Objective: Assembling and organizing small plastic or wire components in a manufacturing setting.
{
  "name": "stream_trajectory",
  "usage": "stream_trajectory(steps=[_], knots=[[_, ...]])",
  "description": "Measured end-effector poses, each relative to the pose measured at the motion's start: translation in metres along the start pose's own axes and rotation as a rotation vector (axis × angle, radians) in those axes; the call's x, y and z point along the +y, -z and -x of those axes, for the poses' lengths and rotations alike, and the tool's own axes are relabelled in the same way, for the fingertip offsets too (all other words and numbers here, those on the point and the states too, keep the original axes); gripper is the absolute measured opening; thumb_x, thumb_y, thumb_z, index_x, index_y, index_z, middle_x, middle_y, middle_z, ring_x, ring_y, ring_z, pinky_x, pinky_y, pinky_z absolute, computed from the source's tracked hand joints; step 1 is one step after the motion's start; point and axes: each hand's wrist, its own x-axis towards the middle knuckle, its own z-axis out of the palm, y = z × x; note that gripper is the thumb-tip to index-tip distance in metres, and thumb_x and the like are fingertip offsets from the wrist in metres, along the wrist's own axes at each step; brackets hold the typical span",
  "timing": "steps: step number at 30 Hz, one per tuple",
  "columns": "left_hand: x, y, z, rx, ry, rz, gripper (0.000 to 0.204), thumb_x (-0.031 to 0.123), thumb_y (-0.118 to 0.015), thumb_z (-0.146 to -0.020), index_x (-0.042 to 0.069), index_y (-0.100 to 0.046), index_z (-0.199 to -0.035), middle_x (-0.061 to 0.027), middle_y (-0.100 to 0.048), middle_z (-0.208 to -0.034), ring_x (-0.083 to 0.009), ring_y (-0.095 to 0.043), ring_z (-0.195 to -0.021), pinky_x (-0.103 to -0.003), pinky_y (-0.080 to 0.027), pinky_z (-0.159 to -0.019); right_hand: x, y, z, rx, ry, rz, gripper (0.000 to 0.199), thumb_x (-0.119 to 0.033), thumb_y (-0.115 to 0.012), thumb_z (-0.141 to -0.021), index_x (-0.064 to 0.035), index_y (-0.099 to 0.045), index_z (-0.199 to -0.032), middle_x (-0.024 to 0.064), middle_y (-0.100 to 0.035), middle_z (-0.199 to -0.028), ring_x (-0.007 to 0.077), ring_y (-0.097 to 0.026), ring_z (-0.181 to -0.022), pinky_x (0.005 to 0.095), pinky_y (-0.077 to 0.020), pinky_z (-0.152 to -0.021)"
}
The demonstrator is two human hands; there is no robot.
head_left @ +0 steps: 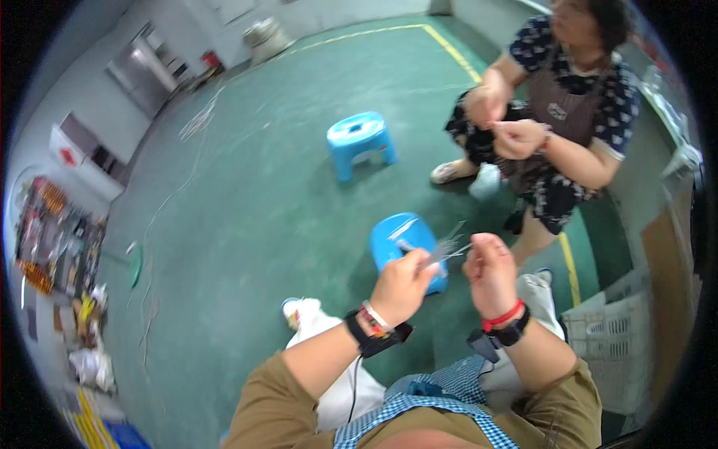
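Observation:
My left hand [402,288] is closed around a bunch of thin, whitish see-through strips [447,250], whose loose ends fan out to the right. Close by, my right hand [490,275] pinches at the tip of one strip, its fingers curled together. What kind of strips they are is too fine and blurred to make out. Beneath the hands stands a blue plastic stool [392,230], with a clear strip or wrapper and a small dark thing on its seat. Both wrists wear dark straps.
A co-worker [568,112] sits at the right, hands together at something tiny. Another blue stool [357,129] stands ahead on the green floor. A white plastic crate [613,337] is at my right. Cluttered goods [63,232] line the left wall, and a thin cord trails across the floor.

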Motion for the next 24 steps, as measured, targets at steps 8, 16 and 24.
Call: stream_trajectory(steps=[8, 16, 24], knots=[[-0.002, -0.007, 0.004, -0.01, 0.061, 0.128, 0.015, 0.015, -0.062, -0.093, 0.001, -0.061, -0.09, 0.0033, -0.049, -0.066, -0.0045, -0.044, -0.063, -0.025, -0.038, -0.055, -0.006, 0.002, 0.005, 0.009, 0.033, -0.017, 0.008, -0.012, -0.064, -0.092, -0.0058, -0.062, -0.089, -0.0028, -0.05, -0.062, 0.0066, -0.041, -0.05, 0.0239, -0.0315, -0.048], [0.0, 0.0, 0.003, 0.016, 0.077, 0.162, 0.018, 0.016, -0.06, -0.092, -0.002, -0.06, -0.088, -0.0033, -0.052, -0.062, -0.0077, -0.048, -0.059, -0.028, -0.039, -0.055, -0.008, -0.001, 0.004, 0.038, 0.058, 0.04, 0.005, -0.009, -0.068, -0.089, -0.0041, -0.066, -0.09, -0.0042, -0.051, -0.062, 0.0049, -0.041, -0.051, 0.0227, -0.0315, -0.049], [-0.013, 0.003, 0.0, -0.111, 0.322, 0.555, 0.014, 0.015, -0.058, -0.093, 0.002, -0.061, -0.089, 0.0059, -0.046, -0.062, -0.0034, -0.04, -0.054, -0.022, -0.031, -0.049, -0.008, -0.002, 0.004, 0.033, 0.003, 0.009, 0.006, -0.008, -0.07, -0.087, -0.0031, -0.067, -0.089, -0.0056, -0.049, -0.061, 0.0052, -0.038, -0.051, 0.0226, -0.0294, -0.049]])
